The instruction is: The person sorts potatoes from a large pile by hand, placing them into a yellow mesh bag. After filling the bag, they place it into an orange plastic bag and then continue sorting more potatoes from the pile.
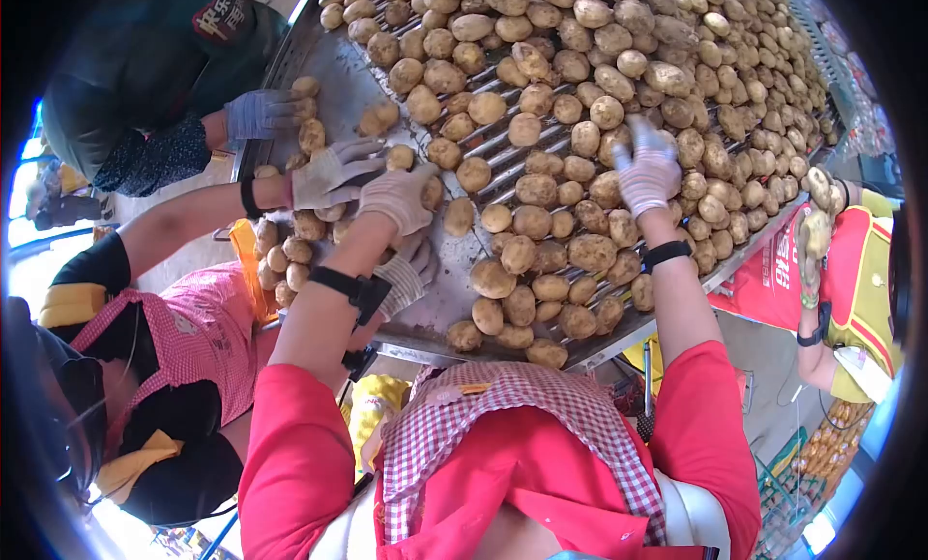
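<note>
My left hand (394,201), in a pale knit glove, reaches over the bare metal at the table's left part. Its fingers curl round a potato (432,194). To the right, my right hand (646,173), also gloved, is over the heap of potatoes (607,113) with its fingers apart. Motion blurs those fingertips, and no potato shows in the grasp. Loose potatoes (532,222) lie on metal slats between my two hands.
Close on my left, a co-worker's gloved hands (333,176) work beside my left forearm. Another person's gloved hand (261,114) is farther up the left edge. At the right, a co-worker's hand (812,246) holds potatoes. The metal table edge (425,350) runs before me.
</note>
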The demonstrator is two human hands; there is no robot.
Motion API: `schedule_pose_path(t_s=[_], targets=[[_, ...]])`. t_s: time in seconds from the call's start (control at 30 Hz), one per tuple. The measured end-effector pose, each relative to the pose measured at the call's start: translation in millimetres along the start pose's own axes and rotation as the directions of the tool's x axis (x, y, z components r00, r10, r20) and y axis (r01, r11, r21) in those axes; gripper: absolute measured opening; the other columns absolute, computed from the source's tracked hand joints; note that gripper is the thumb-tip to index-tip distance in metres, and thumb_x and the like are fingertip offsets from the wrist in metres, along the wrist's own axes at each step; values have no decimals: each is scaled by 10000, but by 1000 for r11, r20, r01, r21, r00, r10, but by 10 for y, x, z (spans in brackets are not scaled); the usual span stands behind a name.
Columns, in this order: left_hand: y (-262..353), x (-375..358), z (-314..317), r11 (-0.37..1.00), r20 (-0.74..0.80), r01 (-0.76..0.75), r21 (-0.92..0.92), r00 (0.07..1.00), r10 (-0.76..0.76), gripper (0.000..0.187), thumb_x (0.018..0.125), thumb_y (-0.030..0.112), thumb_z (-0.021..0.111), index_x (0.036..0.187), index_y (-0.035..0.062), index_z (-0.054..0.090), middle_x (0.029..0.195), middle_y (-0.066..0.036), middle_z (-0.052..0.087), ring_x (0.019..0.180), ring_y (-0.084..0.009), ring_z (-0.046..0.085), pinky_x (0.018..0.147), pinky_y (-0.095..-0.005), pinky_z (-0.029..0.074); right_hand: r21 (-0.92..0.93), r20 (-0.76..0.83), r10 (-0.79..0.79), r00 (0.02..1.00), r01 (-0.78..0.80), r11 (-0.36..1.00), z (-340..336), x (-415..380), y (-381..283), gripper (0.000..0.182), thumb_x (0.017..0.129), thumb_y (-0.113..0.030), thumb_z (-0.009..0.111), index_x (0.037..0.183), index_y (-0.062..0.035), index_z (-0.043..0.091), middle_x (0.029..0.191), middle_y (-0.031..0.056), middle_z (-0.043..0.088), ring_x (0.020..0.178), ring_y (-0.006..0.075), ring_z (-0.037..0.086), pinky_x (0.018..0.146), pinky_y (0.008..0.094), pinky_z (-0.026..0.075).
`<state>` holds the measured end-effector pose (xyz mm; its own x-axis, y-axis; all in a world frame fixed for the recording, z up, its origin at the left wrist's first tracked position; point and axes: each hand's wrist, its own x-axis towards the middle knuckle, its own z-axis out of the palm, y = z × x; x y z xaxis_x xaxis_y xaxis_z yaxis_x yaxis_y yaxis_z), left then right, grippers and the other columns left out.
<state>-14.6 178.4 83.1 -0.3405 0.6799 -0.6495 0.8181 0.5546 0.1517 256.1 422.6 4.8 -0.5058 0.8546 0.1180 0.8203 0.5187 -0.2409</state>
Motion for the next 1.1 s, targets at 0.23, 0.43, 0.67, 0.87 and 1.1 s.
schedule_pose_path(t_s=[0.23, 0.43, 0.67, 0.87, 1.1], targets=[[135, -284, 390, -456, -236, -149, -877, 962, 140, 532, 837, 337, 700, 1274, 81, 537, 1172, -113, 605, 1015, -241, 603, 790, -404, 543, 250, 188, -364, 912, 314, 916, -190, -504, -624, 587, 737, -175, 724, 1306, -175, 582, 1337, 102, 546, 1237, 304, 504, 1052, 444, 387], [376, -367, 909, -820, -373, 503, -275, 730, 573, 736, 871, 603, 595, 1348, 54, 481, 1291, -198, 538, 1089, -337, 598, 834, -458, 554, 328, 292, -381, 877, 283, 901, -39, -466, -616, 637, 711, -151, 725, 1325, -175, 559, 1297, 143, 562, 1235, 356, 487, 1080, 490, 347], [596, -630, 971, -876, -221, 382, -295, 865, 451, 808, 873, 643, 562, 1425, 71, 417, 1515, -198, 357, 1387, -390, 374, 1144, -586, 312, 804, 515, -266, 815, -567, -180, -486, -821, -774, 445, 876, -185, 640, 1279, -13, 558, 1190, 112, 618, 1080, 223, 625, 939, 356, 521], [631, -771, 1180, -860, -262, 327, -391, 856, 445, 842, 873, 636, 580, 1474, 134, 269, 1485, -134, 406, 1377, -230, 403, 1171, -455, 324, 715, 148, -314, 938, 117, 689, -270, -1033, -532, 433, 904, -257, 630, 1289, -73, 560, 1200, 152, 612, 1099, 325, 593, 964, 451, 471], [448, -997, 1333, -908, -229, 347, -234, 888, 398, 956, 756, 743, 616, 1455, 152, 340, 1521, -165, 329, 1420, -370, 293, 1134, -684, 173, -28, 20, -340, 940, 341, 940, -72, -1331, -259, 527, 847, -329, 671, 1332, -170, 542, 1390, 98, 484, 1275, 354, 451, 1111, 579, 244]])
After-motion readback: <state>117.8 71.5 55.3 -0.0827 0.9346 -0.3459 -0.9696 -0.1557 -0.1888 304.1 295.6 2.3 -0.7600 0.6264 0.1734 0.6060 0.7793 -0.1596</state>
